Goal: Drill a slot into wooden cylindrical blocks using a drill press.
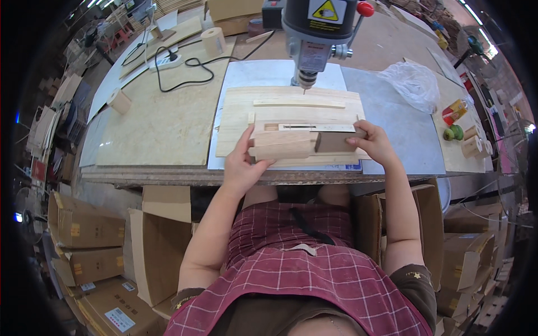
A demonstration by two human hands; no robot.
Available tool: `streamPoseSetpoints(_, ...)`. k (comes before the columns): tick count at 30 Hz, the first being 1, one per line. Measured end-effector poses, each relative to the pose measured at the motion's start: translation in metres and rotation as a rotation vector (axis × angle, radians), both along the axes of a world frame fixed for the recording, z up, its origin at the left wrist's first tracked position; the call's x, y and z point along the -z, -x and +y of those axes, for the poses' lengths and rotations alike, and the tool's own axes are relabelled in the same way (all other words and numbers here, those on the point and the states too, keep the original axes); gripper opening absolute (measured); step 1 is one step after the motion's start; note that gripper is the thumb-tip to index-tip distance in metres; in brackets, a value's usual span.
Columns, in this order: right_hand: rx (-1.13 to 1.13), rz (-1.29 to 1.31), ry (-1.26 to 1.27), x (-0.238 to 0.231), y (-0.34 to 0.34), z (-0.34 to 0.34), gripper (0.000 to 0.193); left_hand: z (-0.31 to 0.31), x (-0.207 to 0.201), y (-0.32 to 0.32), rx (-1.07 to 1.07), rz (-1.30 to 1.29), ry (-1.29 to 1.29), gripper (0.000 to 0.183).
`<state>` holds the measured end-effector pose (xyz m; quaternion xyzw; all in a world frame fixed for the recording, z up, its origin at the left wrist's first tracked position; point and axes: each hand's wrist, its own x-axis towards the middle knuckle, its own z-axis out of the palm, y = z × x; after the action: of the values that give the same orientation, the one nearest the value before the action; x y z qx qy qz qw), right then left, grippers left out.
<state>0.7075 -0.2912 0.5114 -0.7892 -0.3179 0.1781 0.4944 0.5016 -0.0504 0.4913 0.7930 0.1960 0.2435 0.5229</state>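
In the head view, the left hand [242,168] grips the left end of a pale wooden block [283,144], thumb along its near side. The right hand [376,144] pinches the right end of a grey-brown block [337,141] between thumb and fingers. The two blocks sit end to end, just beside each other, over the near part of a pale wooden board [235,126] on the tabletop [168,131]. Beyond them, the board carries a slotted white strip [322,127] and a thin wooden batten [300,104].

Above the board's far edge stands a drill press [305,42]. Its dark head bears a warning sticker [326,10] with a yellow triangle and small print; a pale label [315,49] lower down is too small to read. At the right lies a red-and-yellow printed packet [454,111], near a green tape roll [457,132]. At lower left, a cardboard carton [106,299] shows dark printed characters and a white label [120,319].
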Motion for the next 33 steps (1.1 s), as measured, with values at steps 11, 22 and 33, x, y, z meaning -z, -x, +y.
streamPoseSetpoints(11, -0.171, 0.180, -0.095, -0.009, 0.063, -0.009, 0.020, 0.066, -0.032, 0.109, -0.484, -0.242, 0.635, 0.032)
streamPoseSetpoints(22, -0.198, 0.267, -0.388, -0.001, 0.087, 0.012, 0.024, 0.035, -0.040, 0.100, -0.308, -0.141, 0.522, 0.034)
streamPoseSetpoints(33, -0.118, 0.220, -0.432, 0.009, 0.083, 0.013, 0.026, 0.011, -0.026, 0.057, 0.371, -0.298, 1.113, 0.044)
